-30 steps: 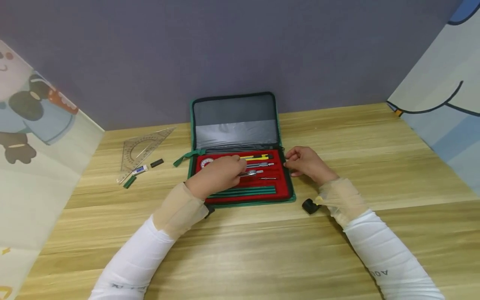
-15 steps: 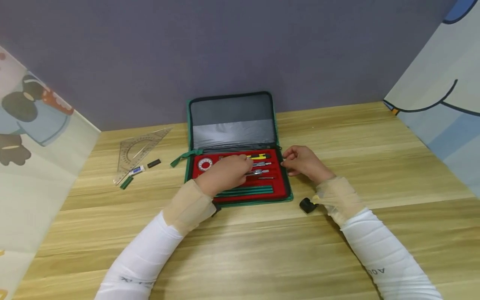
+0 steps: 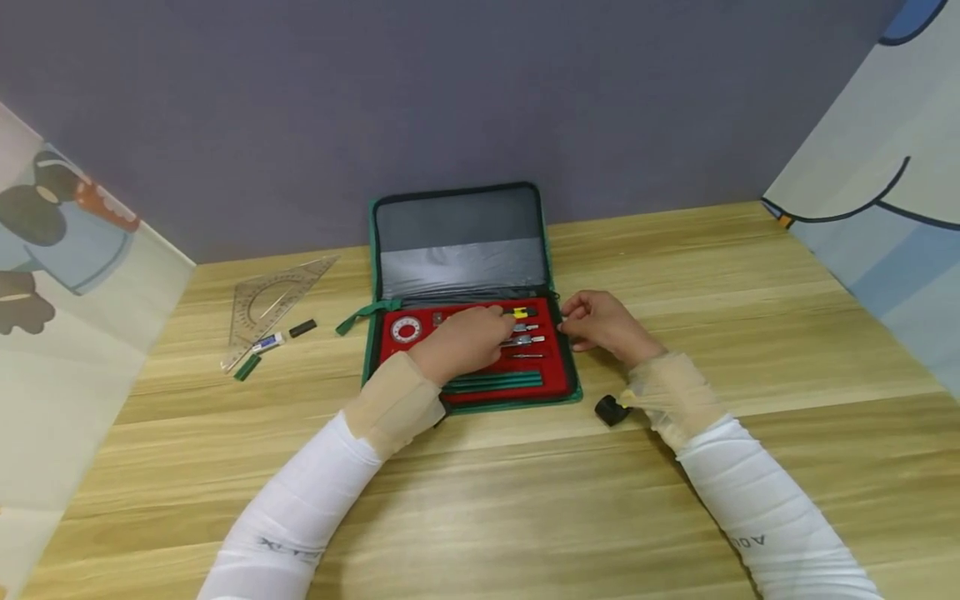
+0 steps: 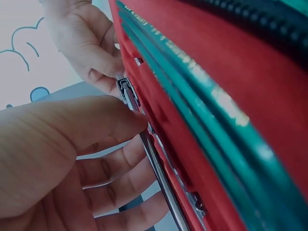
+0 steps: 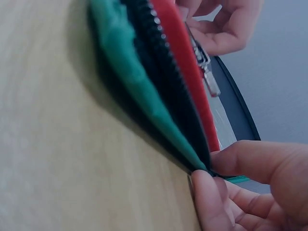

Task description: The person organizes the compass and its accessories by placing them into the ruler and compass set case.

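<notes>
Pinching a metal drawing compass (image 4: pixel 163 178) at the red tray (image 3: pixel 555 375) in my left grip (image 3: pixel 467 340) and the open green case (image 3: pixel 460 221) by its edge in my right grip (image 3: pixel 602 327), I have green pencils (image 3: pixel 498 380) slotted, but the set square (image 3: pixel 242 321) and eraser (image 3: pixel 268 342) lie outside on the bench (image 3: pixel 525 517).

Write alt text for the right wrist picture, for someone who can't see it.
A person's right hand pinches the zippered edge of a green case with a red insert, on a wooden table. Beyond, the left hand touches a metal tool.
</notes>
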{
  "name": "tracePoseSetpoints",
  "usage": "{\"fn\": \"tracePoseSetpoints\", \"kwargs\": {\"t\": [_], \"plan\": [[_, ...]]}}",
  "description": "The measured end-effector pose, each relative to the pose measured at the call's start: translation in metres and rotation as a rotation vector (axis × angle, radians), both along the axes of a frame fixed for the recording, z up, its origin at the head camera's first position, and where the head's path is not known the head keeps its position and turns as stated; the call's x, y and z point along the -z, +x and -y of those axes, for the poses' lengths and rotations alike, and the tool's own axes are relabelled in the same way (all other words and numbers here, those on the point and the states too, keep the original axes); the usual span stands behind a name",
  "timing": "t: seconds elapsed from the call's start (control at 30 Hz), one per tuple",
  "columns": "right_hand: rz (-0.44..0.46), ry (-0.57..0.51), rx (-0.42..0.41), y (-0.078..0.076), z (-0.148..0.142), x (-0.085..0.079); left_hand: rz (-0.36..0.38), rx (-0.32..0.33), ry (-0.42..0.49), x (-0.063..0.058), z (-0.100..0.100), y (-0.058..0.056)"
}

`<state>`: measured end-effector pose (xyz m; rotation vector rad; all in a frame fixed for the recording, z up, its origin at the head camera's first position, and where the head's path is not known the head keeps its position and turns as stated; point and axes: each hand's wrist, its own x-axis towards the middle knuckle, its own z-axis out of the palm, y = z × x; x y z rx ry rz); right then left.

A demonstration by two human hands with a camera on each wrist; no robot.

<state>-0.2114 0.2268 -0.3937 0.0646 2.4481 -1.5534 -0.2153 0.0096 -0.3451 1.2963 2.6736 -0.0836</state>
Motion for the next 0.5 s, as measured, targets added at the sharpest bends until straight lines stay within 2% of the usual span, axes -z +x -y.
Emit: {"fn": "tracePoseSetpoints", "kwargs": {"t": [0.23, 0.5], "plan": [[-0.001, 0.001, 0.011, 0.0001, 0.0016, -0.0009, -0.034, 0.042, 0.028, 0.0036, -0.0031, -0.0026], [0.009, -0.003, 0.013, 0.0003, 0.0010, -0.0009, -0.014, 0.057, 0.056, 0.0059, -0.0050, -0.0049]]}}
